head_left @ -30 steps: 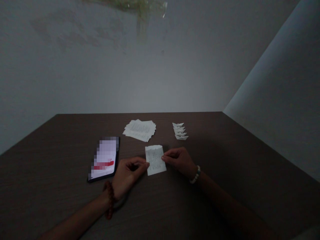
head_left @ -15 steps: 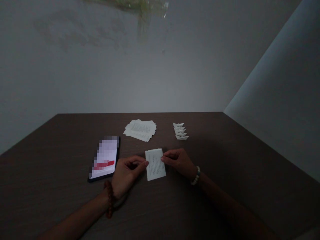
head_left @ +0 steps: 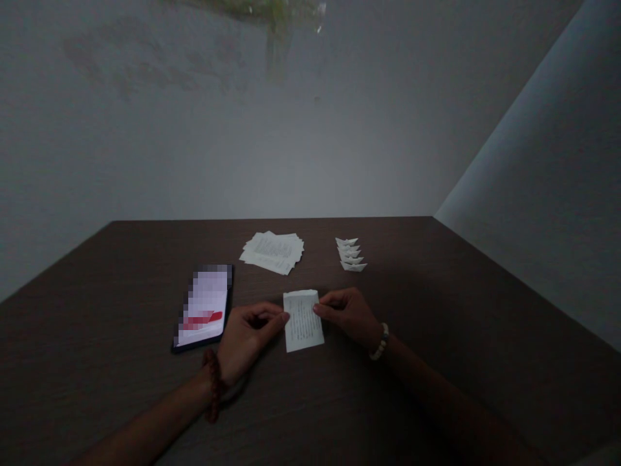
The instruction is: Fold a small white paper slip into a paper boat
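A small printed sheet of paper (head_left: 303,323) is held up between both hands, its upper edge slightly uneven, as if folded. My left hand (head_left: 250,333), with a brown bead bracelet at the wrist, pinches its left edge between thumb and fingers. On the opposite edge, my right hand (head_left: 350,315), wearing a pale bead bracelet, grips the paper in the same way. Beyond the hands, several folded paper boats (head_left: 351,255) stand in a column, and a loose pile of printed paper sheets (head_left: 272,252) lies to their left.
A smartphone (head_left: 204,307) with a lit, partly pixelated screen lies close to the left hand. The dark wooden table (head_left: 136,272) meets a grey wall (head_left: 310,155) at its far edge, and another wall surface (head_left: 548,213) slants along the right side.
The paper has shifted very slightly to the right and its top edge shows a little more. Both hands keep nearly the same pose; everything else stays put.
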Demonstrator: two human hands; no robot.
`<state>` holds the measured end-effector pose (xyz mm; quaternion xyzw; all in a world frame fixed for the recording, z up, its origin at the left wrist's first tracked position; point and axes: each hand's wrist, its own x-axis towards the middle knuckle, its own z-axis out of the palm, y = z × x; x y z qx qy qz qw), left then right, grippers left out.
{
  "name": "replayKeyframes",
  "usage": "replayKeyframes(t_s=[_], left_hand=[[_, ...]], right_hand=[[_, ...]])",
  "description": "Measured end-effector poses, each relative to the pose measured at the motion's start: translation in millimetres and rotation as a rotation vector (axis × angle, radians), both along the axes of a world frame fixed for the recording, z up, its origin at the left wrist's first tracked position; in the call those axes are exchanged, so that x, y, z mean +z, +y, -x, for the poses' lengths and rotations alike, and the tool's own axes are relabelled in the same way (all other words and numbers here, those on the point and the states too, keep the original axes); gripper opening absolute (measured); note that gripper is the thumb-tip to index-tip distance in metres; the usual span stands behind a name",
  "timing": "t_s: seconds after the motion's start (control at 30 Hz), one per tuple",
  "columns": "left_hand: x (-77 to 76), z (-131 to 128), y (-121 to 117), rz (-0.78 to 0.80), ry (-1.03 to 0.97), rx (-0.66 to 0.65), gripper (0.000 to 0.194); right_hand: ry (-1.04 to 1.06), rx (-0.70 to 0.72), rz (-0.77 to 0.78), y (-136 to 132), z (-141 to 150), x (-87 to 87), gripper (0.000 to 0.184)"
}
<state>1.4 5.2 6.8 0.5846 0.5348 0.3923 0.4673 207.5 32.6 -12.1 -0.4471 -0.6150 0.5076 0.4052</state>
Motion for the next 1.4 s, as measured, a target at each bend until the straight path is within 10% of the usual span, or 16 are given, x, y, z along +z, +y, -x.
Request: replayKeyframes(t_s=[1.4], left_hand=[[-2.5,1.3,-1.4,-0.058,0.030,0.017,0.028]], right_hand=[[0.035,0.005,-0.009,-3.6,1.4,4.5,0.026]])
